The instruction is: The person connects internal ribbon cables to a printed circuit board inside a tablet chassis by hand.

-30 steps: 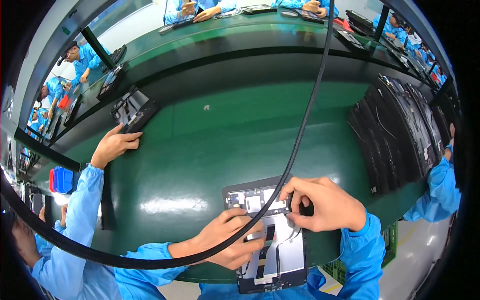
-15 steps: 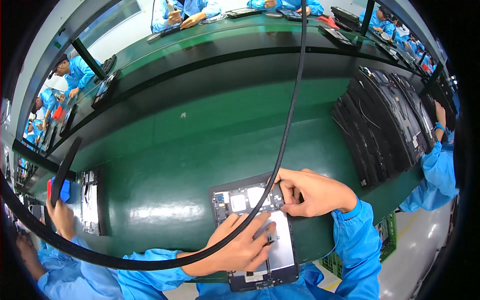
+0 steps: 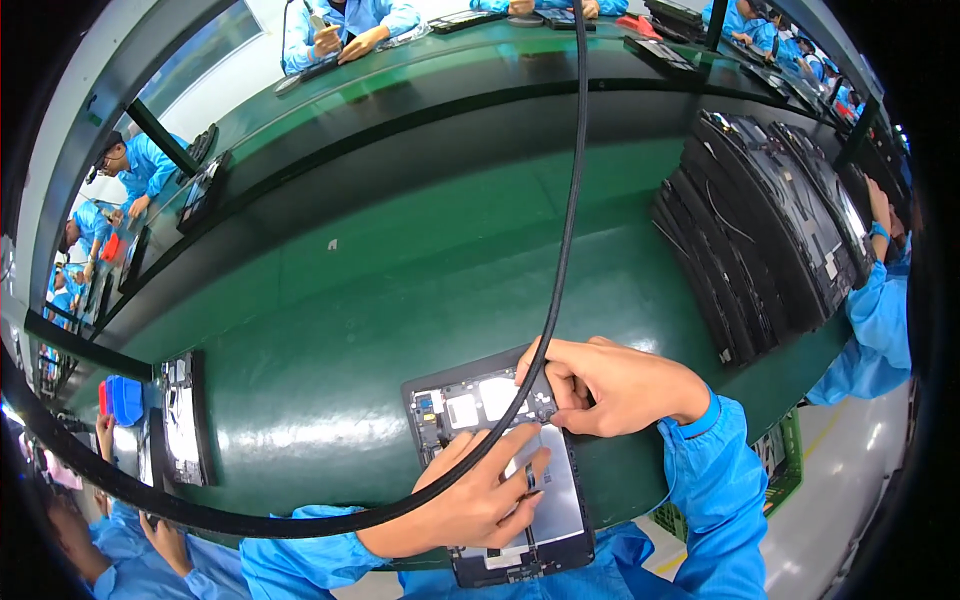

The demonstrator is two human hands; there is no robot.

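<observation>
An opened tablet (image 3: pixel 572 515) lies on the green bench in front of me, its circuit board toward the far end and a silver battery area below. My left hand (image 3: pixel 455 505) rests across its middle, fingers bent and apart, with a narrow dark strip showing by the fingertips. At the far right corner of the board, my right hand (image 3: pixel 630 385) is closed, fingers pinched together. Whatever is between those fingers is hidden. A thick black cable (image 3: pixel 560 285) hangs in front of the view and crosses over both hands.
A tall stack of black tablet parts (image 3: pixel 765 240) stands at the right. Another opened tablet (image 3: pixel 183 415) lies at the left, near a blue bin (image 3: pixel 124 400). A green crate (image 3: pixel 785 460) sits below the bench's right edge. Co-workers in blue sit on both sides and across.
The view has shifted slightly. Both my hands keep nearly the same places on the tablet. At the left, a co-worker's hand has lowered and the dark panel it held up is down.
</observation>
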